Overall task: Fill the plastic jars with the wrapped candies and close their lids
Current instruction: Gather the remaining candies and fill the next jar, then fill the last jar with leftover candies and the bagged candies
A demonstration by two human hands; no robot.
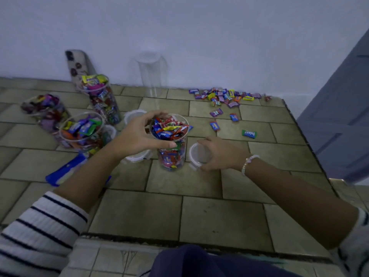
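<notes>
Plastic jars [81, 130]: four full, none lidded
left hand [137, 136] clamps near jar [171, 156] rim, right hand [221, 154] curls round lid [199, 153], far jar [150, 76] empty

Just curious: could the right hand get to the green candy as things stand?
Probably yes: nothing stands between the right hand and the green candy, though it holds a lid.

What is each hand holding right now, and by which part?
Left hand grips the filled jar around its open rim; right hand holds a clear lid by its edge.
</notes>
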